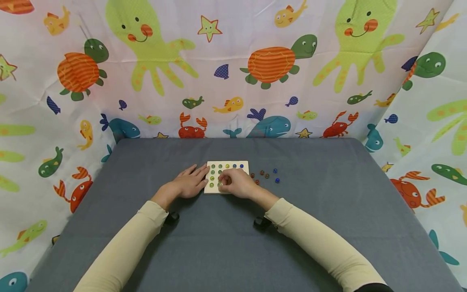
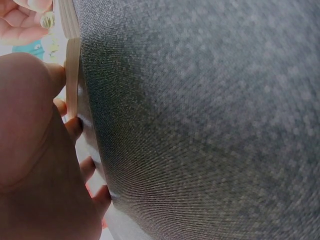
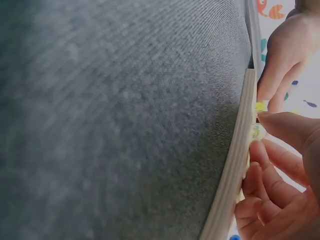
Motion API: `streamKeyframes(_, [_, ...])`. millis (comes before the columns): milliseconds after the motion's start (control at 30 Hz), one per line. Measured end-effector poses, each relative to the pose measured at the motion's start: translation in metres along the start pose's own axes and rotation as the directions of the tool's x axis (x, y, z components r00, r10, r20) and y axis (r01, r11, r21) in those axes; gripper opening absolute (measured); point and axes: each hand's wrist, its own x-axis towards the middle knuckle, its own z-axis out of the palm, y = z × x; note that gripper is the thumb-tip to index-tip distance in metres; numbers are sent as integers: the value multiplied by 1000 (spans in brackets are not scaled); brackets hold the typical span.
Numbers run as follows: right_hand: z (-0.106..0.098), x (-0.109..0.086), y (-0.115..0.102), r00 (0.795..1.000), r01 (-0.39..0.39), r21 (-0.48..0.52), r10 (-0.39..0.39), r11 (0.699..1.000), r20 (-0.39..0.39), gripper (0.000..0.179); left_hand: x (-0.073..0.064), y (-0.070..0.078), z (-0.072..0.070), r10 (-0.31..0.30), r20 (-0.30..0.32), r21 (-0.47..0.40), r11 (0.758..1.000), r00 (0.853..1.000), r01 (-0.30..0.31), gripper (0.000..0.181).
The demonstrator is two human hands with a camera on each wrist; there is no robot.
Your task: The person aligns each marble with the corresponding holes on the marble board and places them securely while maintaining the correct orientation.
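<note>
Board: A pale wooden rectangular board with rows of holes [image 1: 208,191] is lying flat on the grey cloth-covered surface [image 1: 226,251], roughly midway between the surface's left and right edges and closer to its far edge.
Left hand: The person's left hand [image 1: 189,184] is resting at the board's left side, palm down, its fingers extending slightly apart; they are grasping nothing, and the thumb and some fingertips are touching the board's edge.
Right hand: The person's right hand [image 1: 238,182] is reaching over the board and covering part of it, its fingers curling; the thumb and forefinger are pinching a clear green glass marble [image 3: 257,131] close above the board, near its front edge.
Seated marbles: Small green and yellow-green glass marbles [image 1: 213,172] are sitting in the board's left columns, and two deep-blue glass marbles [image 1: 241,166] are sitting at the right end of its far row.
Loose marbles: Reddish-brown glass marbles [image 1: 262,172] and two blue glass marbles [image 1: 277,180] are lying scattered on the surface, just beyond the board's right edge.
Sleeves: Beige long sleeves [image 1: 313,235] are covering both forearms.
Backdrop: A white curtain printed with colourful sea animals [image 1: 226,40] is hanging behind the surface's far edge and along both sides.
</note>
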Motion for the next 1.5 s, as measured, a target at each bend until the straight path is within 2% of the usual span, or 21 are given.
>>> streamKeyframes(267, [-11,-19,-1,998,64,-56,-63,996,5,30,4,-4,5,1,0,-12,1000,1000,-1,63])
streamKeyframes(700, [-52,-59,3,998,43,-106,-48,993,-45,29,-2,-1,-1,16,-12,14,1000,1000,-16,62])
streamKeyframes(833, [-65,-69,8,998,12,-109,-20,994,-65,28,-3,0,-2,17,-11,-1,1000,1000,-17,62])
streamKeyframes(1000, [-79,-79,19,994,-33,-118,20,993,-111,28,-2,0,0,4,-4,-10,1000,1000,-4,62])
streamKeyframes(1167, [-94,-85,33,987,-61,-119,42,991,-156,28,-9,8,-5,13,-8,-9,1000,1000,-13,61])
streamKeyframes(1400, [-107,-87,56,978,-111,-123,87,986,-191,30,-2,1,2,14,-29,-18,1000,999,-15,61])
streamKeyframes(1500, [-109,-88,66,975,-125,-112,102,986,-196,30,-1,2,1,0,-15,-16,1000,1000,0,61])
